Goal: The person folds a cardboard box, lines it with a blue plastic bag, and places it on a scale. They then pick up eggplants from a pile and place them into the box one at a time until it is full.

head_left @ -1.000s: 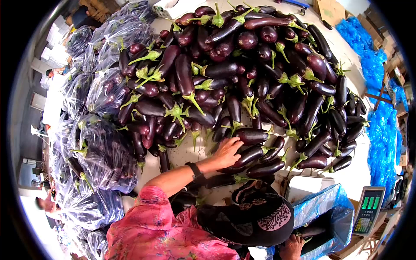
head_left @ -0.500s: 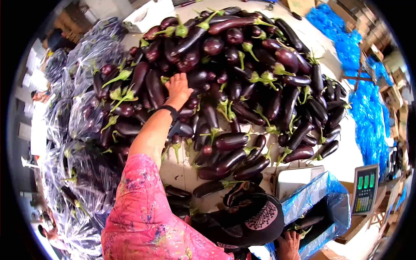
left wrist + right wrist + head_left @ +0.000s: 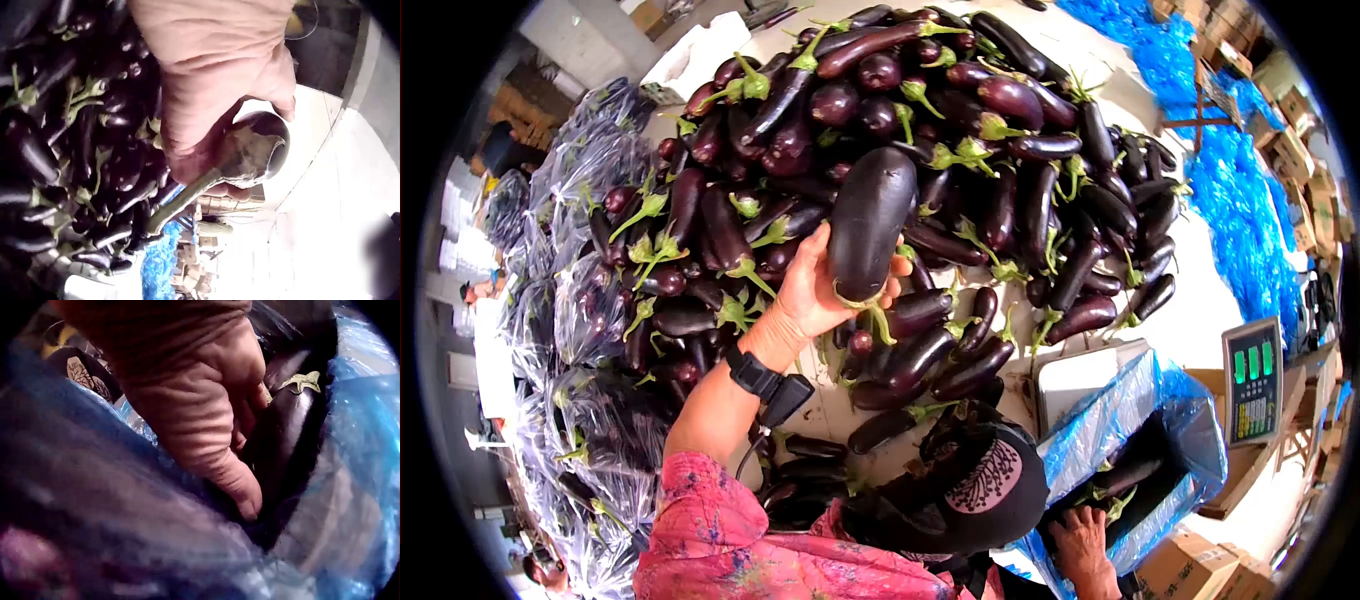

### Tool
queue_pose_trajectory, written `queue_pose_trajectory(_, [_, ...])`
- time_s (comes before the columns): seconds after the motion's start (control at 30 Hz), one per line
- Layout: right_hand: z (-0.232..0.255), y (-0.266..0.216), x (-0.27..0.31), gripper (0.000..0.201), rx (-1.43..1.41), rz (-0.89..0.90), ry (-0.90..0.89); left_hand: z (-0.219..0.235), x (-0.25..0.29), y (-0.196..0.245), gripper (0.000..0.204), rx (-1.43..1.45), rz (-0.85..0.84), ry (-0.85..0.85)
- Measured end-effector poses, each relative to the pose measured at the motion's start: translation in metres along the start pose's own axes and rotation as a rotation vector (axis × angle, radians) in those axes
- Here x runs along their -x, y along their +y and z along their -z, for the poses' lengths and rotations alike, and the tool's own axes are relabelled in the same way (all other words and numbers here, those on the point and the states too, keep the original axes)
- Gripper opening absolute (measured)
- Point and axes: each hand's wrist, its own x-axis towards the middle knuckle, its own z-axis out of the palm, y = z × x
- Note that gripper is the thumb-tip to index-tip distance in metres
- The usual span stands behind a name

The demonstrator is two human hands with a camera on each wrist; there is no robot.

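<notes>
In the head view, my left hand [image 3: 805,290] grips a large dark eggplant [image 3: 872,220] near its stem end, raised over the pile. Seen from the left wrist, the fingers curl round its calyx end, and the green stem [image 3: 187,201] sticks out past the palm. My right hand [image 3: 1082,545] reaches over the near side of a box lined with blue plastic [image 3: 1105,415]. The right wrist view has its thumb pointing down beside an eggplant [image 3: 284,434] inside the liner; the other fingers are partly hidden behind the hand.
A big heap of eggplants [image 3: 960,130] covers the white table. Bagged eggplants in clear plastic [image 3: 560,330] line the left side. A scale display [image 3: 1253,385] stands right of the box, with blue plastic sheeting [image 3: 1230,200] behind. A head in a dark cap [image 3: 970,490] fills the near side.
My left hand moved from the near eggplants to the left-middle of the heap, then lifted a large eggplant. The right hand stays at the lined box. The head view has shifted somewhat.
</notes>
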Motion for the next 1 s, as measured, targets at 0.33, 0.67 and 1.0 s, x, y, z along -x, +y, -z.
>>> queue_pose_trajectory(0.33, [-0.031,-0.009,0.009,0.021,0.334,0.040,0.030,-0.080,-0.040,-0.043,0.087,-0.218,0.099,-0.124])
queue_pose_trajectory(0.67, [0.046,-0.008,0.043,0.029,0.139,-0.001,0.139,-0.225,-0.066,-0.117,0.070,-1.124,0.298,-0.557])
queue_pose_trajectory(1.0, [0.103,0.041,0.075,0.074,-0.317,-0.370,0.489,-0.276,-0.071,-0.202,0.065,-1.847,0.075,-1.364])
